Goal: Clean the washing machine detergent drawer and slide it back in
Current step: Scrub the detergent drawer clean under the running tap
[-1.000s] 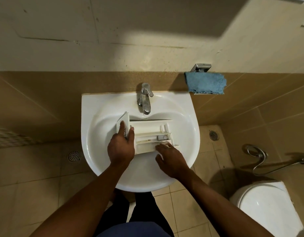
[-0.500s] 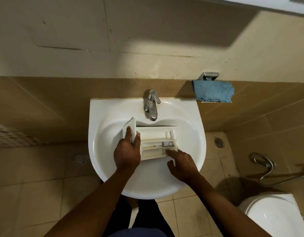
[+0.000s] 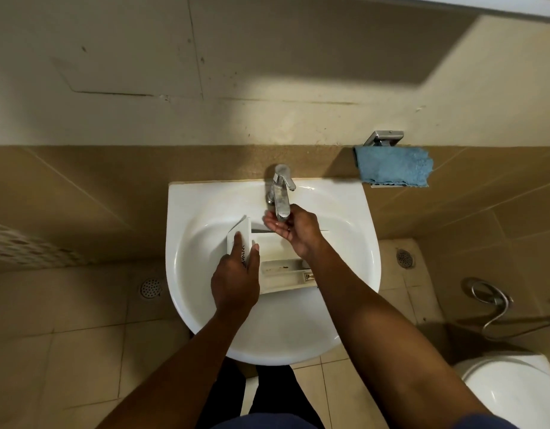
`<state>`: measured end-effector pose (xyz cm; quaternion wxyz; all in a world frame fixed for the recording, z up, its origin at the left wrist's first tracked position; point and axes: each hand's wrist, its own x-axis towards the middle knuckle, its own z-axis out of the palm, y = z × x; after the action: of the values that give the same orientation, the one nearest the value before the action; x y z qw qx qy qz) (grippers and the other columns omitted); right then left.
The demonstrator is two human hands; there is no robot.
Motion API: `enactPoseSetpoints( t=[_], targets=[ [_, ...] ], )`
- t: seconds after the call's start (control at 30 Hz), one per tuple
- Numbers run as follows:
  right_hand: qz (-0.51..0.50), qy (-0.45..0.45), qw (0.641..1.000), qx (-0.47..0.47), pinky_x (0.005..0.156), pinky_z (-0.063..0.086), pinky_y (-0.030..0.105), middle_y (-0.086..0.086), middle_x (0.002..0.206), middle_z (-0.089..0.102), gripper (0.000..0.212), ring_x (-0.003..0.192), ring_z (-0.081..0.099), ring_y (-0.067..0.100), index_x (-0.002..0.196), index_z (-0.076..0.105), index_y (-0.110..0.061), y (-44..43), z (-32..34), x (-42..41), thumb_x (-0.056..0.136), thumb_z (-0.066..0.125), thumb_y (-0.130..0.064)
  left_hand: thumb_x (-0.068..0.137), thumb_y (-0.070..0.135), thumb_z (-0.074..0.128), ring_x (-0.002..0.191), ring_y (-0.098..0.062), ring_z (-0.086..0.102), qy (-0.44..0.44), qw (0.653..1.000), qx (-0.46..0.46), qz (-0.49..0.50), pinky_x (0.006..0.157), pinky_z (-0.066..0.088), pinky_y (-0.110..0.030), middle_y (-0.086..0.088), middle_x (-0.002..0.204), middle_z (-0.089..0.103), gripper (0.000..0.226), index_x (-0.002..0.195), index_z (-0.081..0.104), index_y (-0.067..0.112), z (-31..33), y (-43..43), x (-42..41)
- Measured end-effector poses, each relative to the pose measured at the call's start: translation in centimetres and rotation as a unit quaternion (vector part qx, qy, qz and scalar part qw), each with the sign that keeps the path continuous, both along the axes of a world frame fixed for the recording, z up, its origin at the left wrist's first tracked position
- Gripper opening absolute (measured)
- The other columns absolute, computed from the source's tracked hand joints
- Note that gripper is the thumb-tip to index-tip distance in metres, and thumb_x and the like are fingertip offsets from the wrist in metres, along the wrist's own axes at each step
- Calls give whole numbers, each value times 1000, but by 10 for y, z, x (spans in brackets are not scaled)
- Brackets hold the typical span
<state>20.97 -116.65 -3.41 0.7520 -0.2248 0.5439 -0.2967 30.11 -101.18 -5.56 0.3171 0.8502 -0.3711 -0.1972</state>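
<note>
One left hand (image 3: 235, 284) holds one drawer (image 3: 283, 274); right hand (image 3: 293, 230) cups under tap (image 3: 281, 188).

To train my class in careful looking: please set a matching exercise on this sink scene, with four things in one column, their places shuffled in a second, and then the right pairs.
Things
1. drawer
2. cloth
3. left hand
4. right hand

Places
a. cupped under the tap spout
b. lying in the sink
c. on the wall, just under the holder
d. gripping the drawer's front panel

Pairs: 1-b, 2-c, 3-d, 4-a
</note>
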Motion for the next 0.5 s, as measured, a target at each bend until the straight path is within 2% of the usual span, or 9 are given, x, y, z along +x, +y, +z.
enactPoseSetpoints(
  t=[0.13,0.27,0.33,0.4,0.5],
  targets=[
    [16,-14,1000,22,93,60,48,32,108,72,34,103,72,44,118,64,10,-5,2,3,103,42,-11,103,59,37,94,-28,71,1,1000,10,-1,83,58,-42,-12,103,74,65,157,41,23,2,0,1],
    [21,-63,996,67,76,65,41,27,92,74,31,82,76,37,108,61,12,-6,12,0,97,37,-5,103,60,35,93,-28,71,3,1000,11,0,83,58,-42,-12,102,74,65,157,40,24,2,0,1],
    [42,-58,994,81,71,65,39,26,87,75,29,78,77,35,100,61,12,-5,21,-6,95,36,-3,103,60,35,92,-27,70,5,1000,11,-1,82,58,-41,-12,100,73,65,158,39,24,1,0,1],
    [90,-5,994,57,66,65,38,25,85,74,24,76,76,35,90,61,10,-2,29,-20,93,39,0,104,59,35,91,-27,70,7,1000,15,-3,80,57,-40,-11,98,73,64,158,38,25,2,0,1],
    [176,149,973,-18,76,64,50,31,90,72,23,78,73,42,85,64,13,11,36,-56,92,47,0,104,56,39,90,-28,70,7,1000,15,2,78,55,-39,-13,97,73,62,157,41,23,3,0,0]
  ],
)
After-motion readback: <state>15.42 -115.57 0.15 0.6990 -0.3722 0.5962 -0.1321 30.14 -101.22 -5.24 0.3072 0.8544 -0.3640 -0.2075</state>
